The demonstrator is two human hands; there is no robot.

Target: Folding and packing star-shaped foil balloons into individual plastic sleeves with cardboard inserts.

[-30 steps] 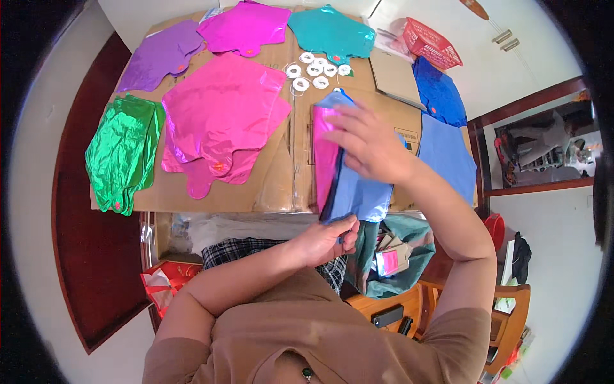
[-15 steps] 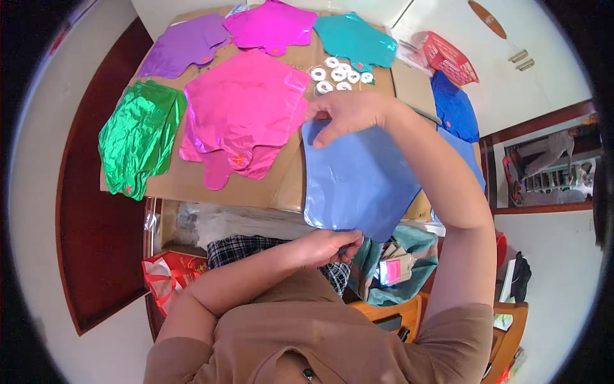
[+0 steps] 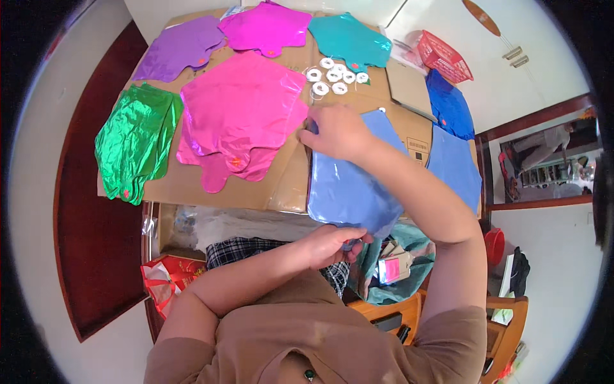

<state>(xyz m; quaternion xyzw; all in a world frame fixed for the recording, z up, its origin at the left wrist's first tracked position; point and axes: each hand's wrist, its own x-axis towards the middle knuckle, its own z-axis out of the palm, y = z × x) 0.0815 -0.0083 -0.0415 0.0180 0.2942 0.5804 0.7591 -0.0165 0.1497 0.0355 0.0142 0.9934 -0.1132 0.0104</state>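
Note:
A flat light blue foil balloon lies over the table's near edge, between my two hands. My left hand pinches its near edge, just beyond the tabletop. At the far left corner of the balloon, my right hand has its fingers curled onto the foil; the fingertips are partly hidden. Left of it lies a pile of pink foil balloons. Beyond my right hand are several small rolls of white ribbon. More light blue foil balloons lie at the right end of the table.
Flat foil balloons lie around the cardboard-covered table: green, purple, magenta, teal and dark blue. A red basket stands at the back right. Below the near edge sits a teal bag holding cards.
My right hand has shifted slightly nearer and its fingers have closed further at the balloon's corner. The balloon's right side has drawn left, uncovering cardboard. My left hand stays near the close edge.

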